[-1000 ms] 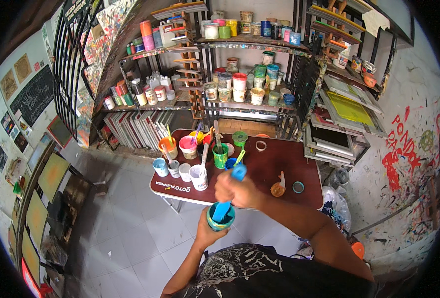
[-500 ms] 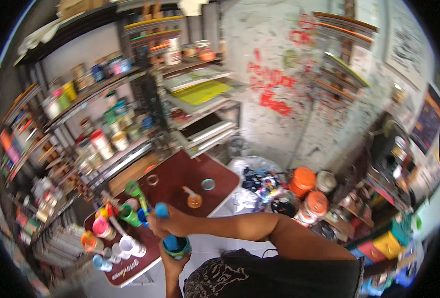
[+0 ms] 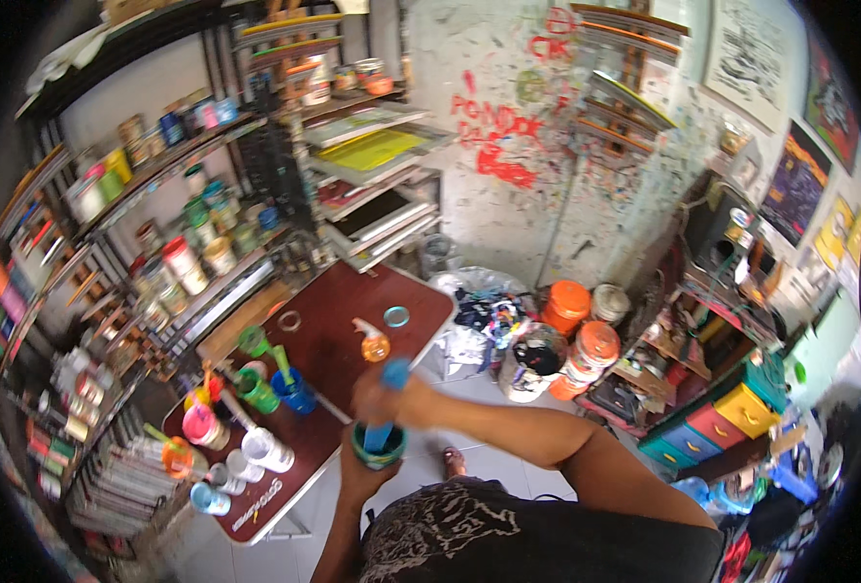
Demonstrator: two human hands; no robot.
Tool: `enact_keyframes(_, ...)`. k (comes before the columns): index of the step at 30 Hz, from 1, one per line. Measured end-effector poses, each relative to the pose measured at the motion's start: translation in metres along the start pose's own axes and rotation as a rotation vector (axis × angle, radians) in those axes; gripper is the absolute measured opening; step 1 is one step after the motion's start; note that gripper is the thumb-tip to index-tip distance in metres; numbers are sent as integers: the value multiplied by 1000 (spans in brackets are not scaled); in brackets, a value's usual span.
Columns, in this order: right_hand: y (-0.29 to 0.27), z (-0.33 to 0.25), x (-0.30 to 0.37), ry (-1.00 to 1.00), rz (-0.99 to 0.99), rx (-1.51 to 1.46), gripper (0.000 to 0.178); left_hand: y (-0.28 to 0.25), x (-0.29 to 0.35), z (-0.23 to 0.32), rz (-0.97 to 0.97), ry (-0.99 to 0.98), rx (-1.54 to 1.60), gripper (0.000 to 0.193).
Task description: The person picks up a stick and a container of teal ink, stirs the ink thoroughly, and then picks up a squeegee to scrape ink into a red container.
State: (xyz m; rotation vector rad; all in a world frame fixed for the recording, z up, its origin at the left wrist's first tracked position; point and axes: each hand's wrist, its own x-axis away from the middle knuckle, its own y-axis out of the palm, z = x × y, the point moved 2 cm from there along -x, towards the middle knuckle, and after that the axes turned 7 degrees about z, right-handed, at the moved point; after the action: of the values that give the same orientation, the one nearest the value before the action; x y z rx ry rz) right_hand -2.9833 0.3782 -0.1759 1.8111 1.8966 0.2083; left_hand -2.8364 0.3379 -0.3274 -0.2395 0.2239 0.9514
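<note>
While gripping the blue spatula (image 3: 395, 373) in the right hand (image 3: 389, 401), dipped into the teal cup (image 3: 395, 454) — clasped by the left hand (image 3: 358, 478) just off the table's (image 3: 401, 291) edge — could slop onto the floor (image 3: 513, 471) by pushing too hard.

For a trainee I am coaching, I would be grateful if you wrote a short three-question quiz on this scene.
1. Which of the person's hands holds the cup?

2. True or false: the lower end of the blue spatula is inside that cup.

3. What colour is the long-handled tool standing in the blue tub on the table?
A) white
B) red
C) bright green

Key
1. The left hand.
2. True; the right hand grips the spatula above the cup.
3. C.
</note>
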Motion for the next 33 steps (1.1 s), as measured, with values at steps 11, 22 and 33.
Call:
enact_keyframes(11, 50, 4, -5, -277, -152, 613, 17, -25, 27, 38, 145, 36, 59, 81)
enact_keyframes(22, 51, 29, -7, 80, -339, -137, 15, -31, 46, 34, 188, 28, -34, 82)
enact_keyframes(33, 29, 35, 0, 43, -255, 56, 7, -40, 49, 30, 223, 44, -30, 83)
